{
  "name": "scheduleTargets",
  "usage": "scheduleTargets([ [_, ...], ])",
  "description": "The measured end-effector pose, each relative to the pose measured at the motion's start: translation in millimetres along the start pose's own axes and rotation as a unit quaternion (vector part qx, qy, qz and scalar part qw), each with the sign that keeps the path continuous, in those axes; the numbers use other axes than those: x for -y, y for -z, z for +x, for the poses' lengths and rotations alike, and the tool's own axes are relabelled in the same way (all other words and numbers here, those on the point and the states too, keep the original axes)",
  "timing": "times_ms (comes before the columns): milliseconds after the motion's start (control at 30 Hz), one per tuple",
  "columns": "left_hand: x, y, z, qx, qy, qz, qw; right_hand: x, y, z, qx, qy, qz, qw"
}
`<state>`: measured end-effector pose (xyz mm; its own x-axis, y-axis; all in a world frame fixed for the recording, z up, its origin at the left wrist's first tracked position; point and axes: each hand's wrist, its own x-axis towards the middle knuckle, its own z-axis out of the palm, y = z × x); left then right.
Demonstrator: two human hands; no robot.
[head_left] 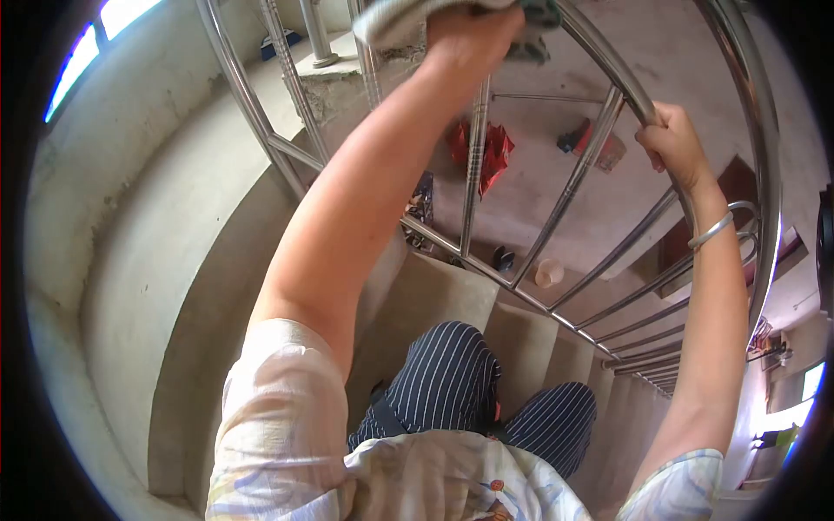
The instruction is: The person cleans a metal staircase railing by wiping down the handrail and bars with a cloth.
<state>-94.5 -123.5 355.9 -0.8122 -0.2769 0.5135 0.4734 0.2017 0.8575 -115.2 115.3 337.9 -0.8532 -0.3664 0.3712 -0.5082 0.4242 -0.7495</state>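
My left hand (473, 30) is at the top edge of the view, closed on a grey-white cloth (391, 19) with a dark green patterned part to its right. The cloth lies over the upper part of the metal railing, and the fingers are partly hidden. On the right, my right hand (676, 146) is wrapped round the shiny curved handrail (630, 82). A silver bangle (712, 230) circles the right wrist. Metal balusters (569, 189) run down from the handrail to a lower rail.
Concrete steps (443, 295) lie below, beside my striped trousers (443, 373). A curved wall (61, 234) is at the left. Past the railing, on the floor below, are a red object (495, 159), a pale bucket (549, 273) and dark shoes (503, 258).
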Motion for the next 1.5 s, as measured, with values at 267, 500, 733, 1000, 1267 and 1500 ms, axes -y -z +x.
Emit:
scheduleTargets([
  [267, 180.5, -8.4, -69.1, -0.09, -0.431, 0.556, 0.705, -11.5, 5.3, 2.7, -0.006, 0.018, -0.028, 0.999],
  [500, 249.4, 11.2, -133.9, 0.306, 0.009, 0.49, 0.816, -7.5, 7.3, 2.4, -0.006, -0.005, -0.012, 1.0],
  [733, 83.3, 94.0, -48.0, -0.021, 0.05, -0.08, 0.995, -10.8, 4.4, 2.1, -0.015, 0.016, -0.006, 1.0],
  [1000, -4.4, 131.9, 101.4, -0.09, -0.146, 0.471, 0.865, -2.8, 3.9, 1.5, -0.016, -0.014, -0.037, 0.999],
  [1267, 29.3, 84.4, 37.3, -0.057, 0.048, 0.162, 0.984, -8.9, 3.7, 1.3, -0.017, 0.005, -0.037, 0.999],
  [1500, 166.2, 98.6, -65.9, 0.051, 0.358, 0.084, 0.928, -16.8, 7.5, 3.3, -0.014, 0.029, -0.029, 0.999],
])
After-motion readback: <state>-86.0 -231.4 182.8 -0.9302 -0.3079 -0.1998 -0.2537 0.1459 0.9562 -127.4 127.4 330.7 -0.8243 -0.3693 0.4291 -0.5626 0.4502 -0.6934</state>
